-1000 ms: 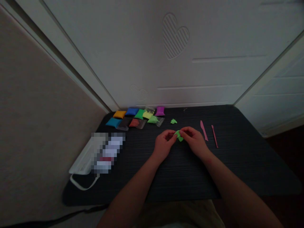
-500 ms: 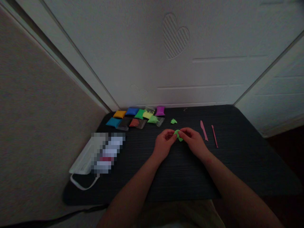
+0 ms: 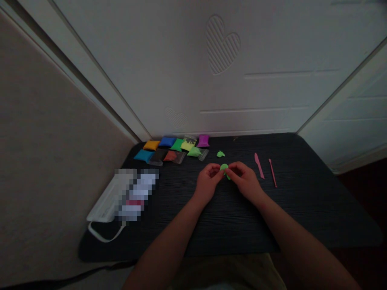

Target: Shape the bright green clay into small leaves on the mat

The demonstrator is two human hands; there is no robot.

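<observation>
A flattened piece of light green modelling clay (image 3: 224,167) is held just above the dark table, between the fingertips of both hands. My left hand (image 3: 208,181) pinches its left edge with the thumb in front. My right hand (image 3: 244,180) grips the other side, its thumb pressed onto the clay. Part of the piece shows below the right thumb; the rest is hidden by fingers. A smaller light green clay lump (image 3: 220,154) lies on the table just beyond the hands.
Several bags of coloured clay (image 3: 167,141) lie at the back left. To the right are a pink plastic knife (image 3: 259,165) and a thin pink modelling stick (image 3: 272,173). A white face mask (image 3: 105,201) and a blurred packet (image 3: 140,195) rest at the left. A white panel (image 3: 181,80) stands behind the table.
The green clay piece has turned between my fingers, so a rounded part now shows above the thumbs. Both hands stay in nearly the same place. The view has shifted slightly.
</observation>
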